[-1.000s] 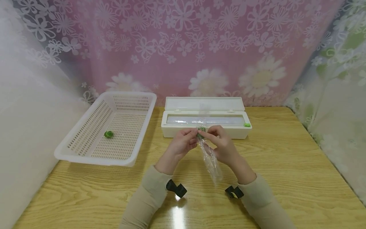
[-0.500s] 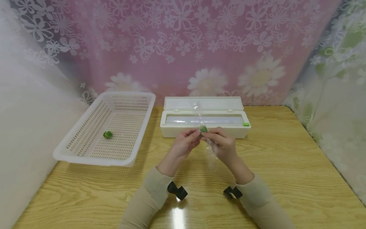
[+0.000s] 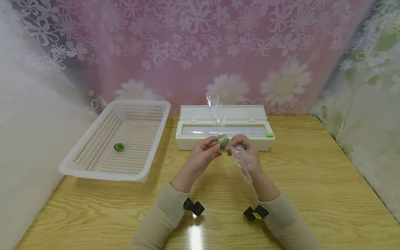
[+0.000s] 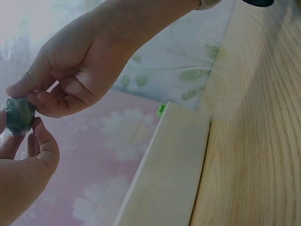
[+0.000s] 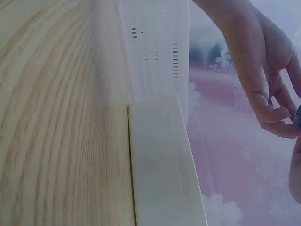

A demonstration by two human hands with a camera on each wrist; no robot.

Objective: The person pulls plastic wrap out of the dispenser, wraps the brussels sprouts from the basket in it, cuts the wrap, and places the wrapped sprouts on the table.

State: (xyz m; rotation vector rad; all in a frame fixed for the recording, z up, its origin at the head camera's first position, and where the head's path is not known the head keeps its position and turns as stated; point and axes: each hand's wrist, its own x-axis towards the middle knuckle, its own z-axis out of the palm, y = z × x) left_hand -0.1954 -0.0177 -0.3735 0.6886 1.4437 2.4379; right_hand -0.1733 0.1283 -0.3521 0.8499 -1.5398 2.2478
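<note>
A small green Brussels sprout (image 3: 223, 142) wrapped in clear cling film is held up in front of the white box. My left hand (image 3: 201, 156) pinches it from the left between thumb and fingers. On the other side, my right hand (image 3: 248, 154) grips the gathered film (image 3: 240, 156) beside the sprout, its loose tail hanging over the wrist. Another end of film sticks up above the sprout. In the left wrist view, both hands meet at the shiny wrapped sprout (image 4: 19, 115). Only its edge shows in the right wrist view, by the left hand's fingertips.
Behind the hands stands a white cling film dispenser (image 3: 225, 144), lid up, with a roll inside and a green slider (image 3: 269, 135) at its right end. A white perforated basket (image 3: 148, 152) to the left holds another green sprout (image 3: 118, 147). All stand on a wooden table (image 3: 312, 173).
The sprout has turned to show a paler side. My right hand has shifted from pinching close at it to gripping film at its right; the film tail swung right, and the upper end rises higher.
</note>
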